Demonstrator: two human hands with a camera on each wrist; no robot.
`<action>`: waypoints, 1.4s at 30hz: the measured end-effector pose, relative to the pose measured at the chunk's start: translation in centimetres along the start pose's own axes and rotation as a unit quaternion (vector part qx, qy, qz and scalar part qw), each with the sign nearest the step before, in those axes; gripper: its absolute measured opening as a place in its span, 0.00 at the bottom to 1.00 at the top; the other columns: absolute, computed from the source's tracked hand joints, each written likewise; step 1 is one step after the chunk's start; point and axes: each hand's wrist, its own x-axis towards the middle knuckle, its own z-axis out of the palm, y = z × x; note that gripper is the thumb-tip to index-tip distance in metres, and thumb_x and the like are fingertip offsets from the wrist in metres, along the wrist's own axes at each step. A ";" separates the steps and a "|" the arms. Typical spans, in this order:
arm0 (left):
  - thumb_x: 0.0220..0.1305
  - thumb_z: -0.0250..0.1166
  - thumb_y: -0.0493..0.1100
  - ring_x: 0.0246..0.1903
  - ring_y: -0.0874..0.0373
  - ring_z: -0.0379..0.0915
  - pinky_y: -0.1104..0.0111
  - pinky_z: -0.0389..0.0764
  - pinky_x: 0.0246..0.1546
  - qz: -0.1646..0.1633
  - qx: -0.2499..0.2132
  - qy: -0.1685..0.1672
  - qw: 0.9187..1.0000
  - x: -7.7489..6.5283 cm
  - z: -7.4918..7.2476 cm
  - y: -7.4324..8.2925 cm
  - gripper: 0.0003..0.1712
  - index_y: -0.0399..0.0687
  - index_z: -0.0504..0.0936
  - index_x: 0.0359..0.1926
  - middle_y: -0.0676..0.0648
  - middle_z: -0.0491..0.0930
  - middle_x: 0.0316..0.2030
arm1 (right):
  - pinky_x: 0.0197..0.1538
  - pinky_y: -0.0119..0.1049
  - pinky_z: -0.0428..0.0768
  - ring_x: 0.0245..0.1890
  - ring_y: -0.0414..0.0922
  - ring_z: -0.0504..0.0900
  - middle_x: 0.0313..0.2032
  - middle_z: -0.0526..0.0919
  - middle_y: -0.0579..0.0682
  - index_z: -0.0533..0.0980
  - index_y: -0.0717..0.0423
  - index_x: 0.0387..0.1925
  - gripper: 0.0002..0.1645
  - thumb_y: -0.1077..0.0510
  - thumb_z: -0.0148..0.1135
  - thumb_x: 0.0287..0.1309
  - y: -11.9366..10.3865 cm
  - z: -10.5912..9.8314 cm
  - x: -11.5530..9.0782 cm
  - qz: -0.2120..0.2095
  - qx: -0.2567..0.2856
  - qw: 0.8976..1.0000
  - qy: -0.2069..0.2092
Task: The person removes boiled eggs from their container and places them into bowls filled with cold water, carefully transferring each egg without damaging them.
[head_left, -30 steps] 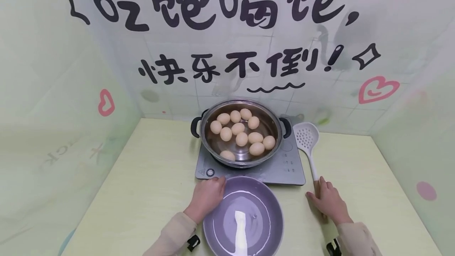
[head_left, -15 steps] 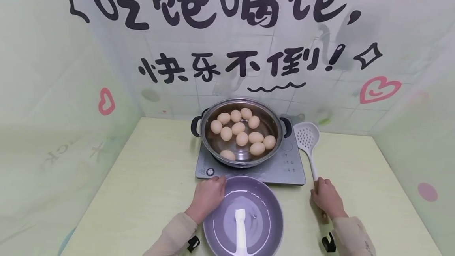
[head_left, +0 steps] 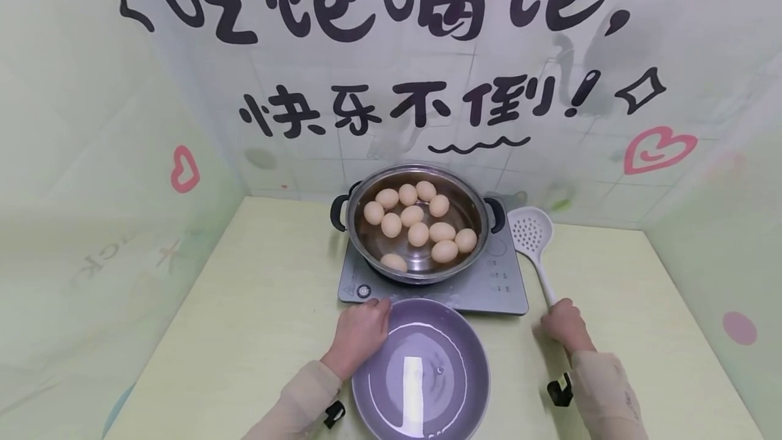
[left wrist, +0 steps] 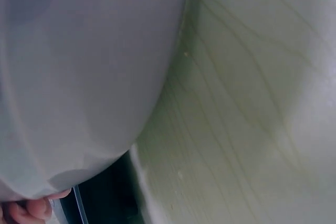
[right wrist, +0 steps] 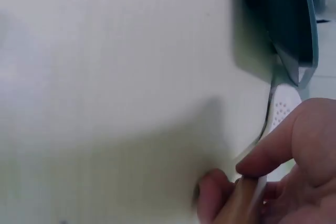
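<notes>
My left hand [head_left: 360,333] grips the upper-left rim of a wide purple bowl [head_left: 480,386], which holds a shiny liquid, probably water. In the left wrist view, its curled fingertips [left wrist: 34,211] show at the bowl's edge. Over on the right, my right hand [head_left: 568,324] holds the handle of a white slotted spoon [head_left: 530,231]. The right wrist view shows thumb and fingers wrapped round the wooden handle [right wrist: 239,203]. The spoon's perforated head lies beside the cooker. Several brown eggs [head_left: 418,233] sit in water in a steel pot [head_left: 421,277] behind the bowl.
The pot, with black side handles [head_left: 496,214], stands on a flat grey induction cooker [head_left: 501,297]. A pale yellow-green table [head_left: 263,304] carries everything. A printed wall sheet [head_left: 293,175] rises close behind, and sheets also enclose both sides.
My right hand has closed from a loose hold to a full grip on the spoon's handle, which has shifted slightly. My left hand stays on the bowl's rim. The head view has tilted slightly.
</notes>
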 end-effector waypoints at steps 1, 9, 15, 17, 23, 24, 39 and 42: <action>0.55 0.61 0.43 0.10 0.56 0.66 0.68 0.63 0.09 0.000 0.000 0.000 1.000 0.0 0.0 0.0 0.08 0.47 0.74 0.23 0.50 0.72 0.15 | 0.26 0.43 0.71 0.23 0.54 0.70 0.24 0.65 0.64 0.56 0.74 0.32 0.16 0.64 0.45 0.43 0.0 -0.1 0.1 0.009 0.006 1.000 -0.002; 0.55 0.61 0.43 0.09 0.56 0.66 0.68 0.62 0.09 -0.003 0.003 0.002 1.000 0.0 -0.1 0.1 0.08 0.48 0.74 0.22 0.50 0.72 0.14 | 0.22 0.41 0.67 0.21 0.52 0.69 0.23 0.68 0.62 0.57 0.71 0.34 0.18 0.56 0.35 0.54 0.5 -0.2 0.4 0.052 0.000 0.999 0.005; 0.56 0.61 0.43 0.09 0.57 0.65 0.69 0.61 0.09 -0.006 0.000 -0.002 1.000 -0.1 -0.1 0.0 0.08 0.48 0.75 0.23 0.50 0.72 0.14 | 0.20 0.40 0.66 0.19 0.51 0.69 0.21 0.70 0.62 0.64 0.68 0.29 0.25 0.51 0.29 0.63 0.5 0.0 0.4 0.063 -0.016 0.997 0.047; 0.56 0.61 0.43 0.09 0.57 0.65 0.69 0.61 0.09 -0.008 0.000 -0.003 1.000 -0.1 -0.1 0.0 0.08 0.47 0.75 0.23 0.50 0.71 0.14 | 0.19 0.40 0.66 0.18 0.49 0.68 0.19 0.69 0.60 0.64 0.67 0.28 0.25 0.50 0.29 0.64 0.5 0.0 0.3 0.063 -0.017 0.997 0.047; 0.55 0.61 0.43 0.09 0.56 0.65 0.69 0.62 0.09 -0.005 -0.002 0.001 1.000 -0.3 0.0 0.1 0.08 0.47 0.75 0.23 0.50 0.71 0.14 | 0.19 0.40 0.66 0.17 0.49 0.68 0.19 0.69 0.58 0.65 0.67 0.28 0.25 0.49 0.31 0.65 0.7 -0.7 -0.3 0.063 -0.024 0.997 0.043; 0.55 0.61 0.43 0.09 0.56 0.65 0.68 0.62 0.09 -0.005 -0.002 0.003 1.000 -0.3 0.0 0.1 0.08 0.47 0.75 0.23 0.50 0.71 0.14 | 0.19 0.40 0.66 0.17 0.49 0.68 0.18 0.69 0.58 0.65 0.67 0.28 0.25 0.49 0.31 0.65 0.7 -0.9 -0.4 0.064 -0.025 0.997 0.042; 0.55 0.61 0.43 0.09 0.56 0.65 0.69 0.62 0.09 -0.001 -0.002 0.007 1.000 -0.1 -0.1 0.0 0.09 0.48 0.74 0.22 0.51 0.71 0.14 | 0.14 0.43 0.63 0.13 0.52 0.66 0.14 0.66 0.57 0.62 0.66 0.27 0.24 0.50 0.32 0.65 -0.2 -5.0 -3.5 0.003 -0.069 0.991 0.116; 0.55 0.61 0.43 0.09 0.56 0.65 0.69 0.62 0.09 -0.001 -0.001 0.005 1.000 0.0 -0.1 0.0 0.09 0.48 0.74 0.22 0.50 0.71 0.14 | 0.13 0.45 0.62 0.11 0.53 0.66 0.13 0.66 0.58 0.62 0.66 0.26 0.23 0.50 0.34 0.65 -0.7 -5.7 -4.3 -0.015 -0.075 0.985 0.155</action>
